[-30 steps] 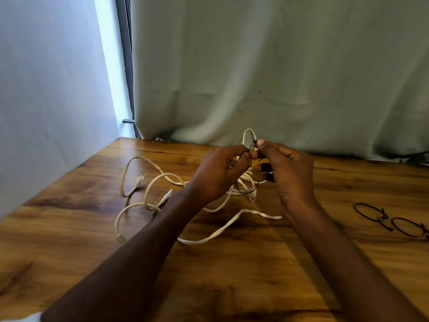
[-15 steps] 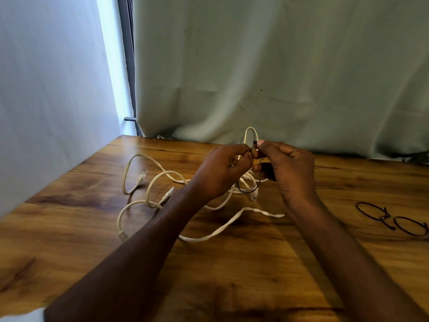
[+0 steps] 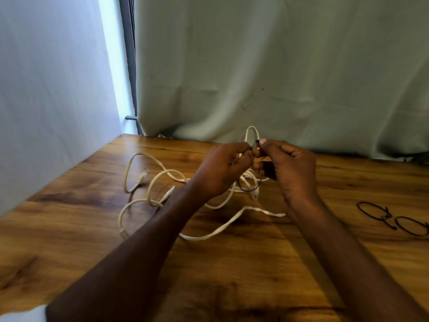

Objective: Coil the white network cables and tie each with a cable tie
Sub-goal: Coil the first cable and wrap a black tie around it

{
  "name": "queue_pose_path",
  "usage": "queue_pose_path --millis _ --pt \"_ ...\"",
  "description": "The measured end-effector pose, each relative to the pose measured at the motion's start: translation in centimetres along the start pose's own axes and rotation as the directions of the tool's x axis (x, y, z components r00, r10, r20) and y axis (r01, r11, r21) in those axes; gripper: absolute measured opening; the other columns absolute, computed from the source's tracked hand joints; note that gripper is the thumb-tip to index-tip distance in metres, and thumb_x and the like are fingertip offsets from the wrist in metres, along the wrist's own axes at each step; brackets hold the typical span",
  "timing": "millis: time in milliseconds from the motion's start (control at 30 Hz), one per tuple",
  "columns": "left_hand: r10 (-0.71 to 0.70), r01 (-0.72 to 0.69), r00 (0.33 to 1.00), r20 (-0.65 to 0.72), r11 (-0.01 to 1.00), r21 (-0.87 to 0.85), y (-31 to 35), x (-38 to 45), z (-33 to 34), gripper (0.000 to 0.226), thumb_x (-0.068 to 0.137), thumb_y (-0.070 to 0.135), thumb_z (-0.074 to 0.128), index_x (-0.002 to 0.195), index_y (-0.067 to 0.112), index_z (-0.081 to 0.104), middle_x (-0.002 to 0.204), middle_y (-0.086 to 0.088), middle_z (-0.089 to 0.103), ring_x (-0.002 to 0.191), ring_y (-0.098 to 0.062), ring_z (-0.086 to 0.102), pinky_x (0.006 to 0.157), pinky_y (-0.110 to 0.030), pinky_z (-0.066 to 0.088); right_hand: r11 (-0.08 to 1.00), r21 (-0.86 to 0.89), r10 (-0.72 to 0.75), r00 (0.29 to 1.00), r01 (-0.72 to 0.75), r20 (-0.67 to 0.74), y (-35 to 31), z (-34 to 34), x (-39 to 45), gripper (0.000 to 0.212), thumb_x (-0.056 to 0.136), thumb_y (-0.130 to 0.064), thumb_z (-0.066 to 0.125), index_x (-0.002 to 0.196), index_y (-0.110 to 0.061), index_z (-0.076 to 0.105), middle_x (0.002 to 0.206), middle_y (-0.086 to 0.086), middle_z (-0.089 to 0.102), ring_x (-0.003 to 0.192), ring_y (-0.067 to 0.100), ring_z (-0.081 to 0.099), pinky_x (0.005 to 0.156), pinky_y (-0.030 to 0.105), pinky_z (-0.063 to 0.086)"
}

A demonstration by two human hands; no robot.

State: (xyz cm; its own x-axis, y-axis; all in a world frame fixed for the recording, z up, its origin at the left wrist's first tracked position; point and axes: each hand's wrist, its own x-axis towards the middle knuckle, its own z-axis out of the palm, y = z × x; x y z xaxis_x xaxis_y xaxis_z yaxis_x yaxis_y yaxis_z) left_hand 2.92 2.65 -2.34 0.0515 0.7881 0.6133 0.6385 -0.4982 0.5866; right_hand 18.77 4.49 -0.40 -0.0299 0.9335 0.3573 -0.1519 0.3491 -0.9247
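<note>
Fingers of both hands pinch the black tie around the cable; advise threading squarely; pulling snug.

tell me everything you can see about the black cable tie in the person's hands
The black cable tie is a thin, dark, flexible strand, bent into a loop that hangs below the hands, above the wooden table. Its upper ends run up between the left hand and right hand, each pinching it with fingertips; a small dark tip shows by the right thumb. The loop passes in front of bunched white network cable; whether it encircles the strands cannot be told.
</note>
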Motion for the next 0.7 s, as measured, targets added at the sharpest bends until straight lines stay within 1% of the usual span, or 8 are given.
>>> queue_pose_path --millis 133,300,400,533,700 --pt "0.003 -0.003 1.0 0.009 1.0 -0.003 -0.09 0.02 0.01 0.022 0.108 0.025 0.056 0.094 0.016 0.071 0.069 0.008 0.058 0.058 -0.006 0.048 0.054 -0.02 0.033 1.0 -0.009 -0.002 1.0 0.002 0.004 0.04 0.02 0.0 0.015 0.096 -0.019 0.073 0.101 -0.008 0.081 0.084 0.009 0.079 0.063 0.023 0.074 0.055 0.025 0.056" --pt "-0.001 0.001 1.0 0.022 1.0 0.002 -0.12 0.05 -0.05 0.022 0.108 0.025 0.056 0.095 0.016 0.071 0.067 0.011 0.056 0.057 -0.005 0.049 0.055 -0.021 0.033 1.0 -0.012 -0.004 1.0 0.004 0.002 0.07 0.04 -0.01 0.015 0.096 -0.02 0.072 0.101 -0.008 0.08 0.084 0.009 0.079 0.063 0.023 0.074 0.054 0.024 0.055" --pt "-0.009 0.009 1.0 0.027 1.0 0.006 -0.1 0.02 -0.09 0.022 0.108 0.025 0.056 0.095 0.015 0.071 0.066 0.012 0.055 0.056 -0.005 0.048 0.054 -0.019 0.031 1.0 -0.013 -0.002 1.0 0.002 0.006 0.15 0.0 0.01 0.015 0.096 -0.02 0.072 0.102 -0.008 0.08 0.085 0.009 0.079 0.065 0.024 0.075 0.056 0.024 0.056" --pt "-0.008 0.008 1.0 0.024 1.0 0.009 -0.14 0.01 -0.06 0.022 0.108 0.026 0.056 0.093 0.018 0.07 0.067 0.011 0.056 0.057 -0.005 0.048 0.055 -0.023 0.033 1.0 -0.015 -0.013 1.0 0.014 0.006 0.22 0.09 0.28 0.014 0.095 -0.018 0.073 0.102 -0.008 0.08 0.085 0.009 0.079 0.066 0.025 0.076 0.057 0.025 0.057" --pt "-0.014 0.013 0.999 0.031 1.0 0.019 -0.12 0.04 -0.07 0.023 0.108 0.024 0.056 0.092 0.017 0.07 0.067 0.011 0.055 0.058 -0.005 0.048 0.055 -0.02 0.032 0.997 -0.071 -0.037 0.999 0.038 0.01 0.48 -0.02 0.18 0.012 0.095 -0.017 0.074 0.1 -0.01 0.081 0.083 0.007 0.079 0.067 0.026 0.076 0.059 0.029 0.06"
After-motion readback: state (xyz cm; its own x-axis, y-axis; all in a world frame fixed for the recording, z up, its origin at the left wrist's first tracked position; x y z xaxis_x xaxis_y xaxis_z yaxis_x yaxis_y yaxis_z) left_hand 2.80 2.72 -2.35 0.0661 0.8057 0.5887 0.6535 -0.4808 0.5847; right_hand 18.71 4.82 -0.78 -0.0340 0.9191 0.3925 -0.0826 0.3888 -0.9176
